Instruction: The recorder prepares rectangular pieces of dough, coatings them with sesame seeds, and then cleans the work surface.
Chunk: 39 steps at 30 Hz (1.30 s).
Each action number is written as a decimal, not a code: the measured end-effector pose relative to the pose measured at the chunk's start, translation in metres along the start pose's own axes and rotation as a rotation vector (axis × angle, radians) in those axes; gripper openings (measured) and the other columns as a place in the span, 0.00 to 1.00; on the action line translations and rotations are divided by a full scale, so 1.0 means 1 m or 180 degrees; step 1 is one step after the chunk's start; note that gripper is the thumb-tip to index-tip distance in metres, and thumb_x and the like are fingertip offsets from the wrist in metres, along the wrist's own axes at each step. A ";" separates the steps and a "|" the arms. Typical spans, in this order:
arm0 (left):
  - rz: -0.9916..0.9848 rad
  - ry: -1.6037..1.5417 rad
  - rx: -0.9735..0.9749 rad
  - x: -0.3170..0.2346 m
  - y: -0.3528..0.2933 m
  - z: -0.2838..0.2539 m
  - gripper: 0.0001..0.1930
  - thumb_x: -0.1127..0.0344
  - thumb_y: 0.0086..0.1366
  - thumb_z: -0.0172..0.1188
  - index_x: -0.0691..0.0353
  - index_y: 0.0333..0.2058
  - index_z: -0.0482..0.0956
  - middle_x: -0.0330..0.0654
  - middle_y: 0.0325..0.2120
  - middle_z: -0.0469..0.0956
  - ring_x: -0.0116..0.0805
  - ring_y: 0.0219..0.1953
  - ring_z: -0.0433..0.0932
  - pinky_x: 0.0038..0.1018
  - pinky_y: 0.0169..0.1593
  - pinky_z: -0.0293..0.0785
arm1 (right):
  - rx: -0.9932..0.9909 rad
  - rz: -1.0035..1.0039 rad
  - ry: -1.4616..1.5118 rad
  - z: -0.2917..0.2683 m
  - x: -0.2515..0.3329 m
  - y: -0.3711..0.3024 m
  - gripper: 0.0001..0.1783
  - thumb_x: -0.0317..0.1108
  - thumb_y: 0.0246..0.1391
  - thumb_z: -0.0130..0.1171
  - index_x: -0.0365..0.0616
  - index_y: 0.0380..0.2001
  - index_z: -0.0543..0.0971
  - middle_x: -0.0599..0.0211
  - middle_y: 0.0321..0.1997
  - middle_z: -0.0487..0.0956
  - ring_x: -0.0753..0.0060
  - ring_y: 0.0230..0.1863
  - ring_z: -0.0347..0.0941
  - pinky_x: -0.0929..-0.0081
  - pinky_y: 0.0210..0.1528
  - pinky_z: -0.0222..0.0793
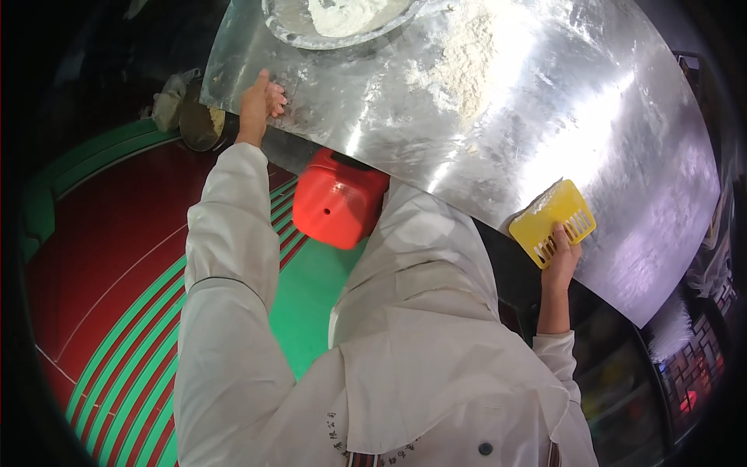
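My right hand (562,253) grips a yellow plastic dough scraper (554,212) by its slotted side, close to the front edge of the metal table (405,117). White residue clings to the scraper's far edge. At the table's left front edge is my left hand (261,101), holding nothing, its thumb out and its floury fingers loosely bent and apart. A pile of flour (471,66) spreads over the far middle of the tabletop. Behind the left hand's place, a metal bowl (311,40) with white flour (342,15) inside is cut off by the upper border.
A red plastic container (336,201) stands just under the table's front edge. Left of the table are a pan-like vessel (198,124) and a plastic bag (167,101). The floor (117,257) is red with green stripes. A white-bristled brush-like thing (671,331) is at the right corner.
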<state>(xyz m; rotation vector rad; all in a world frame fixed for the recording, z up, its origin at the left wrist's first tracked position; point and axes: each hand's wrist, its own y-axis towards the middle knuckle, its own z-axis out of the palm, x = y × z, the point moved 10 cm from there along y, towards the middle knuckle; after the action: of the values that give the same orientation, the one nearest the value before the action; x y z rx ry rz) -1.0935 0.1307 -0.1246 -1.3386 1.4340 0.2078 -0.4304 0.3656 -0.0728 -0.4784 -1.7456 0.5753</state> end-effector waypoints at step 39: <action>-0.0312 -0.0427 0.1677 -0.009 -0.012 0.029 0.30 0.43 0.69 0.45 0.67 0.24 0.75 0.44 0.14 0.75 0.28 0.09 0.69 0.20 0.13 0.61 | -0.0430 -0.0411 -0.0144 0.273 0.126 -0.024 0.09 0.29 0.51 0.54 0.33 0.31 0.77 0.67 0.24 0.75 0.78 0.21 0.69 0.78 0.23 0.66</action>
<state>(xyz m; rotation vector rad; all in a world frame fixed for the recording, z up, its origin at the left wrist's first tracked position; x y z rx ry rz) -1.0701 0.1529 -0.1227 -0.9373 1.1974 -0.1377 -0.7261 0.3858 -0.0163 -0.4458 -1.8512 0.3808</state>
